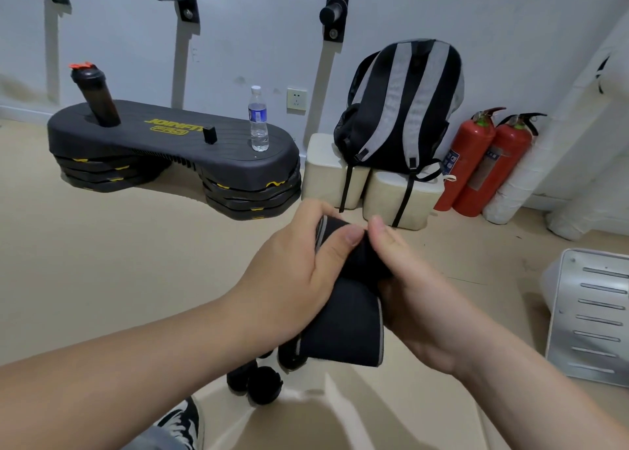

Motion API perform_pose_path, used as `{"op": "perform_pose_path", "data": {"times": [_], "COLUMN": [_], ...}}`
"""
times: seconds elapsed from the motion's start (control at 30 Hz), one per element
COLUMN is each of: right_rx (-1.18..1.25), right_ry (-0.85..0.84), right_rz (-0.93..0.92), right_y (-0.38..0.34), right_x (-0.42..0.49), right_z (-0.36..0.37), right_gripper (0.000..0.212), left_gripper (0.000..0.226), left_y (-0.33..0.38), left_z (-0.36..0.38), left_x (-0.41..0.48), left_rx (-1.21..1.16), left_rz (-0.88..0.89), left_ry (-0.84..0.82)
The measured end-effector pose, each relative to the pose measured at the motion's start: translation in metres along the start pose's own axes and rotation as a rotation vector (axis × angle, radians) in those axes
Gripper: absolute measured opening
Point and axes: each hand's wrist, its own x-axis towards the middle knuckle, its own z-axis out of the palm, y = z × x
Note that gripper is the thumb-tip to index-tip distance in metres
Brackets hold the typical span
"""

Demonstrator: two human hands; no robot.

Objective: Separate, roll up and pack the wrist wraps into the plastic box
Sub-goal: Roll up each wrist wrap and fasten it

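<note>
left grip [299,272] clasps wrist wrap [343,320] | right grip [418,299] pinches it | floor [119,262] open leftward

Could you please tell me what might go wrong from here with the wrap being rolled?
The left hand and right hand pinch the roll in mid-air; a loosened grip could let it unwind. The free tail of the wrist wrap hangs loose, so it might wind on crooked.
</note>
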Motion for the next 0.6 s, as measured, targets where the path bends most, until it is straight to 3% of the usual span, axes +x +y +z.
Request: {"op": "perform_pose_path", "data": {"times": [0.13, 0.2, 0.33, 0.47, 0.6], "right_rx": [0.118, 0.156, 0.186, 0.146, -0.163], "right_ry": [-0.001, -0.003, -0.01, 0.06, 0.107], "right_rz": [0.037, 0.019, -0.035, -0.127, -0.358], "right_y": [0.0, 0.001, 0.004, 0.013, 0.016], "right_x": [-0.003, -0.006, -0.013, -0.011, -0.004], "right_z": [-0.001, -0.002, 0.0, 0.006, 0.009], "right_gripper": [0.056, 0.051, 0.032, 0.031, 0.016], "left_gripper": [0.039, 0.042, 0.034, 0.043, 0.062], "left_y": [-0.008, -0.009, -0.005, 0.005, 0.005], "left_z": [-0.005, -0.005, -0.004, -0.006, -0.005], "left_x": [0.003, 0.001, -0.005, -0.002, 0.002], "left_rx": [0.289, 0.295, 0.055, -0.19, -0.366], "left_rz": [0.349, 0.393, 0.184, -0.079, -0.436], "left_ry": [0.016, -0.033, -0.175, -0.23, -0.175]}}
